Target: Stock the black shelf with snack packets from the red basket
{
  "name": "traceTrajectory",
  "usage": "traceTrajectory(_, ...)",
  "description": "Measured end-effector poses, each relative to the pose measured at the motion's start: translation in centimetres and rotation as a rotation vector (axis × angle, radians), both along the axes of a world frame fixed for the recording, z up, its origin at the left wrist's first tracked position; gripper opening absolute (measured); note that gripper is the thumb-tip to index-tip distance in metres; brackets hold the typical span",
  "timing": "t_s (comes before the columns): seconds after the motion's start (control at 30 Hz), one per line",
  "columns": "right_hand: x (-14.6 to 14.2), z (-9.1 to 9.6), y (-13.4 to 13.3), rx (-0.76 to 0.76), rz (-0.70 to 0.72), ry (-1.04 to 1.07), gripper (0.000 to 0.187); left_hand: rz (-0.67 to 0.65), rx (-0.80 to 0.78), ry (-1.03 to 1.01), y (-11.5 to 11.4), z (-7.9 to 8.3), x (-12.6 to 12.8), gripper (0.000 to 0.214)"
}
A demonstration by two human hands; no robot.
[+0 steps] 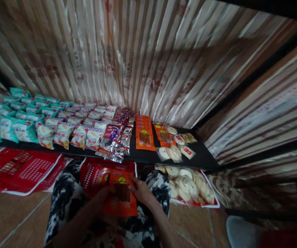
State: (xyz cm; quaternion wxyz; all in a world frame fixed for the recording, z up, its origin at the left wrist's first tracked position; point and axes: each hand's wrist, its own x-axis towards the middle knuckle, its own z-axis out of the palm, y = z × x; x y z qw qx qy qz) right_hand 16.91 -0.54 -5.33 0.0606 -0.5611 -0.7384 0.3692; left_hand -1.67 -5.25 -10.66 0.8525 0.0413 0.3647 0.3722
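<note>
Over my lap I hold orange snack packets (122,208), at least two overlapping, with a clear window showing brown sticks. My left hand (104,195) is closed on the left edge of the packets, its fingers partly in shadow. On the right edge my right hand (141,190) grips the same packets, thumb on the front. Just ahead, a column of overlapping orange packets (145,134) lies on the black shelf (143,156). Beside it, another orange packet (164,135) is partly covered by round wrapped crackers (172,152).
Teal bags (25,129), white-and-orange bags (79,134) and purple-red packets (111,134) stand in rows on the shelf's left. Below are a red basket (21,168), another red basket (93,168) between my knees, and a basket of wrapped crackers (189,184). Striped sheeting (138,62) hangs behind.
</note>
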Motion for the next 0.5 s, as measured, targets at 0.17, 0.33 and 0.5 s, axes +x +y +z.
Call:
traceTrajectory(0.17,3.4,1.5,-0.1,0.024,-0.074,0.077,0.035,-0.071,-0.025,0.056,0.0,2.4,2.7,0.037)
traceTrajectory(0.33,6.1,2.9,0.1,0.141,-0.189,0.204,0.038,-0.068,0.060,0.079,0.9,5.0,5.6,0.026)
traceTrajectory(0.5,7.1,3.5,1.6,0.247,-0.397,0.334,0.052,0.032,0.237,0.201,3.1,7.5,7.8,0.026)
